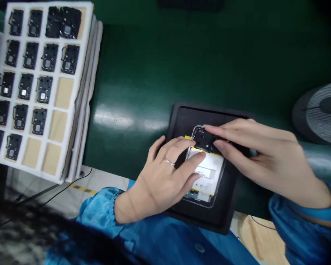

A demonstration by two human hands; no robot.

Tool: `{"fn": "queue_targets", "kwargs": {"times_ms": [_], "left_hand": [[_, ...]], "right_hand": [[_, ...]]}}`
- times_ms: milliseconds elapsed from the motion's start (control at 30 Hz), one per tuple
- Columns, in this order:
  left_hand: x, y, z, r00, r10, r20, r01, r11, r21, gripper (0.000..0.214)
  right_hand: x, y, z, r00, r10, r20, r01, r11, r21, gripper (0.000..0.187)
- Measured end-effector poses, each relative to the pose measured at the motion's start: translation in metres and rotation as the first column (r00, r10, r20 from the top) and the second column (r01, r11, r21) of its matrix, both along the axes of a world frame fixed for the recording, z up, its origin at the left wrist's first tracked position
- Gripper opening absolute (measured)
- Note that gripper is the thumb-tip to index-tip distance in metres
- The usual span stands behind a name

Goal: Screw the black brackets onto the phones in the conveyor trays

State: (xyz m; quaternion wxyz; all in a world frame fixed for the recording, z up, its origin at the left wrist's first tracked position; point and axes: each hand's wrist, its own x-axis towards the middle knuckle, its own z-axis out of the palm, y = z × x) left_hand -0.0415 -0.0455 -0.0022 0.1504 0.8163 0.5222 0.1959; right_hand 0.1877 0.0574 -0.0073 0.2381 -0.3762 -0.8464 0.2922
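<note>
An opened phone (213, 200) lies on a black tray (179, 119), its white battery (208, 171) facing up. Across the phone's upper end sits a black plastic cover (205, 140) with small holes and contacts. My right hand (270, 154) pinches this cover at its right side, index finger by the top edge and thumb lower down. From the left, my left hand (165, 176) reaches over the phone with its fingers spread, fingertips touching the left edge and the battery. A yellow tab (187, 137) shows beside the phone's upper left. Parts under my fingers are hidden.
At the left stands a stack of white foam trays (81, 99); the top one holds several similar black covers (70, 59) in its compartments. A round grey fan-like object (320, 112) is at the right. The green tabletop (138, 70) ends near my body.
</note>
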Motion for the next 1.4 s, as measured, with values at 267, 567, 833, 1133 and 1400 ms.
{"fn": "queue_targets", "kwargs": {"times_ms": [267,567,833,1133,1400], "left_hand": [[0.005,0.0,-0.006,1.0,0.019,0.023,-0.015,0.986,-0.166,0.045],[0.01,-0.002,-0.006,0.999,0.038,-0.03,-0.041,0.99,-0.134,0.045],[0.014,-0.004,-0.004,0.996,0.043,-0.08,-0.049,0.997,-0.067,0.05],[0.014,0.0,-0.003,0.982,-0.017,-0.19,0.044,0.989,0.138,0.062],[0.013,0.003,-0.004,0.985,-0.019,-0.173,0.042,0.991,0.127,0.067]], "right_hand": [[0.0,0.002,0.001,1.0,-0.002,0.026,0.003,1.0,-0.022,0.035],[0.001,0.002,0.001,0.999,-0.015,0.045,0.016,0.999,-0.028,0.036],[0.003,0.001,0.009,0.995,-0.098,0.036,0.1,0.993,-0.065,0.037],[0.008,0.0,0.005,0.988,-0.134,0.078,0.143,0.984,-0.11,0.042],[0.009,0.0,0.003,0.986,-0.151,0.063,0.159,0.976,-0.148,0.044]]}}
